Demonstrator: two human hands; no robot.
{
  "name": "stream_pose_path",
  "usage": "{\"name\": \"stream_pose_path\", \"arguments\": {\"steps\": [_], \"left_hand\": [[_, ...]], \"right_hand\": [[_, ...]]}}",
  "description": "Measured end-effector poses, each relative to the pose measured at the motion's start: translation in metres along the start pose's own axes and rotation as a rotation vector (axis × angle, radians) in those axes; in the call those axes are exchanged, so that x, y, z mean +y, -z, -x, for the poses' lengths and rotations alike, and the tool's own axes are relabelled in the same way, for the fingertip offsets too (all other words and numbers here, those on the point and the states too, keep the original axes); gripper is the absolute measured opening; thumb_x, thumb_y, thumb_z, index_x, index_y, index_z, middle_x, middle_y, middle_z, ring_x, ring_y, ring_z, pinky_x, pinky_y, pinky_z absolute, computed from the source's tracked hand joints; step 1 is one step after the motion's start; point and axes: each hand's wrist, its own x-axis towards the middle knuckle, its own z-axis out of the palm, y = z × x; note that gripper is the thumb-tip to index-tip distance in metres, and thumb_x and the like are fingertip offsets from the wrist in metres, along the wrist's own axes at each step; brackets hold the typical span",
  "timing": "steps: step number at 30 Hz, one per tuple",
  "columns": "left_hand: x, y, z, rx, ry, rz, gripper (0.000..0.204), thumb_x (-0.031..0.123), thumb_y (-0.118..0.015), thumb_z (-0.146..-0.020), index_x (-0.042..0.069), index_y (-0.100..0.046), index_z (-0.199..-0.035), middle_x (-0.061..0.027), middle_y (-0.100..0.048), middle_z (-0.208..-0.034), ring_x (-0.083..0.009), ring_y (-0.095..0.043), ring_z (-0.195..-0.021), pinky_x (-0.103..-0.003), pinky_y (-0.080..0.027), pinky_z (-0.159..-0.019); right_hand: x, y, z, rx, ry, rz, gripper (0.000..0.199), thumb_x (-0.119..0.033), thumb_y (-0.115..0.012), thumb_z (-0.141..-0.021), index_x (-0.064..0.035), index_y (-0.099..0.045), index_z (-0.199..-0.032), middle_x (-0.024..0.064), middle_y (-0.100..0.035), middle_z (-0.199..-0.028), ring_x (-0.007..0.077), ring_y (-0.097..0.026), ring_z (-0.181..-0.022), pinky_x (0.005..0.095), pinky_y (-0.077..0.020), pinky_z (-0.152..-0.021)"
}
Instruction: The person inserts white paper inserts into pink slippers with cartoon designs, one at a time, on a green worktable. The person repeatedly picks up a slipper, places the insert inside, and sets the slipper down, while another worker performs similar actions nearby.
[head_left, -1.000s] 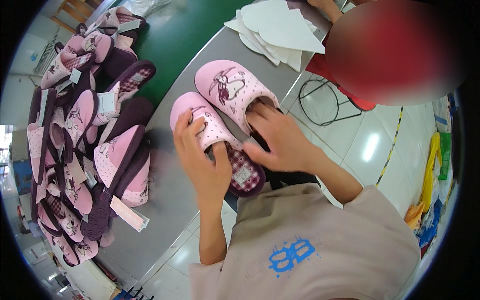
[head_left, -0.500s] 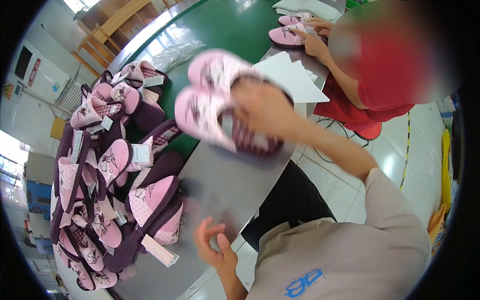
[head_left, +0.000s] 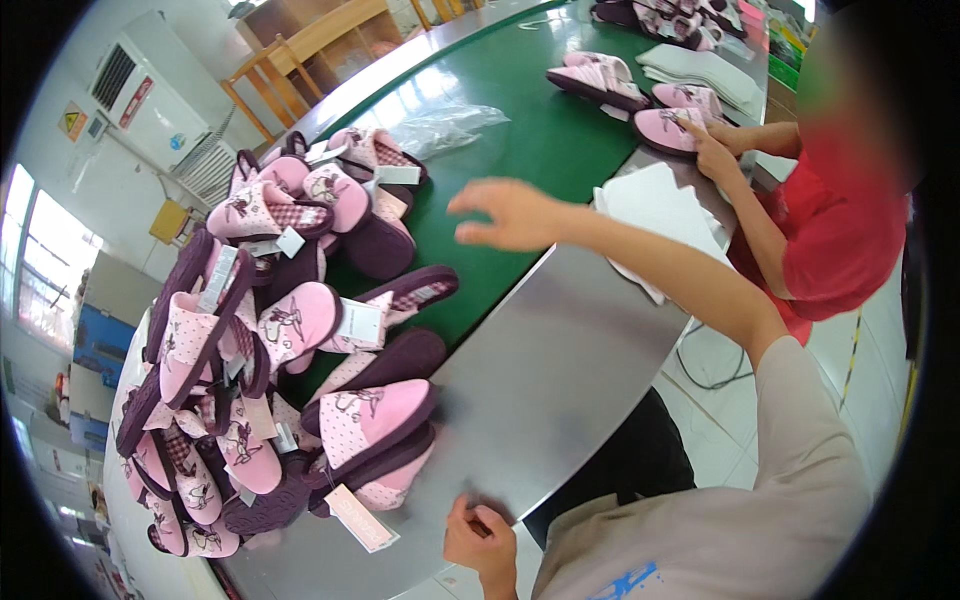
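Note:
My right hand (head_left: 508,213) reaches out over the green conveyor belt (head_left: 520,150), fingers spread, holding nothing. My left hand (head_left: 480,535) rests at the near edge of the steel table (head_left: 560,370) with its fingers curled and nothing in them. To the left of both hands lies a big heap of pink and purple slippers (head_left: 270,340) with white tags. The nearest of them, a pink slipper with a dotted toe (head_left: 370,415), lies just above my left hand.
A person in a red top (head_left: 835,230) sits at the right, a hand on a pink slipper (head_left: 680,130). A stack of white paper (head_left: 650,205) lies near my right forearm. More slippers (head_left: 600,80) and a clear plastic bag (head_left: 450,125) lie on the belt. Wooden frames stand behind it.
My right hand lifted the pair of pink slippers off the table and out over the belt; now it is open and empty. My left hand dropped back to the table's near edge.

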Motion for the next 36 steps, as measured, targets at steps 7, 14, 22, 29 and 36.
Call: {"name": "stream_pose_path", "arguments": {"steps": [7, 14, 22, 29, 36], "left_hand": [[0.01, -0.007, -0.008, 0.003, -0.013, -0.014, 0.024, 0.013, -0.067, -0.085, 0.006, -0.074, -0.107, -0.0035, -0.061, -0.065, -0.0231, -0.057, -0.049, -0.036, -0.044, -0.047], [0.01, -0.003, -0.013, 0.029, -0.055, -0.036, 0.023, 0.013, -0.065, -0.085, 0.006, -0.075, -0.105, -0.0037, -0.061, -0.066, -0.0234, -0.056, -0.049, -0.036, -0.043, -0.047], [0.007, 0.009, -0.009, -0.16, 0.099, 0.186, 0.026, 0.014, -0.068, -0.094, 0.003, -0.073, -0.117, -0.0069, -0.069, -0.079, -0.0153, -0.061, -0.06, -0.03, -0.049, -0.057], [0.049, 0.004, -0.05, -0.193, -0.17, 0.587, 0.041, 0.019, -0.065, -0.1, -0.004, -0.062, -0.134, -0.0097, -0.072, -0.092, -0.0195, -0.069, -0.079, -0.032, -0.056, -0.075], [0.122, -0.035, -0.089, -0.57, 0.174, 1.366, 0.087, 0.062, -0.048, -0.105, 0.001, -0.031, -0.163, -0.0248, -0.043, -0.157, -0.0452, -0.049, -0.143, -0.056, -0.037, -0.12]], "right_hand": [[-0.038, -0.09, -0.035, -0.454, -0.11, -0.174, 0.037, -0.027, -0.077, -0.093, -0.0032, -0.072, -0.121, 0.0216, -0.077, -0.1, 0.0393, -0.074, -0.095, 0.0479, -0.0569, -0.087], [-0.06, -0.096, -0.009, -0.225, -0.231, -0.251, 0.033, -0.025, -0.078, -0.095, -0.0053, -0.074, -0.122, 0.0188, -0.079, -0.102, 0.0383, -0.075, -0.092, 0.0468, -0.0577, -0.084], [-0.087, -0.009, 0.074, 0.006, -0.366, -0.297, 0.029, -0.029, -0.078, -0.097, -0.0049, -0.075, -0.113, 0.0163, -0.077, -0.091, 0.0275, -0.072, -0.08, 0.0398, -0.0545, -0.074], [-0.113, 0.054, 0.165, 0.227, -0.634, -0.606, 0.027, -0.025, -0.074, -0.102, 0.001, -0.071, -0.109, 0.001, -0.067, -0.084, 0.0083, -0.058, -0.077, 0.0275, -0.0478, -0.068], [-0.153, 0.066, 0.232, 0.477, -0.591, -0.222, 0.036, -0.02, -0.081, -0.096, -0.0009, -0.071, -0.124, 0.0099, -0.075, -0.095, 0.017, -0.07, -0.084, 0.0294, -0.0542, -0.074]]}}
